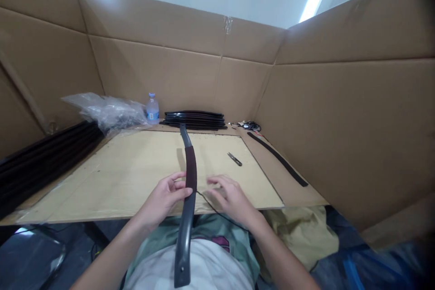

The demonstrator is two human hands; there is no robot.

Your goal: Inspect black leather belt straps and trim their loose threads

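The bar (185, 235) is pinched by the left hand (166, 197), right hand (234, 197) half-open, and the thread (212, 208) could get snagged if yanked.

White top (204, 269); green cloth (236, 226) along its far edge and sides, pink dark-edged print (222, 243) where they meet. Left hand (171, 194), right hand (233, 195), forearms (113, 249) bare.
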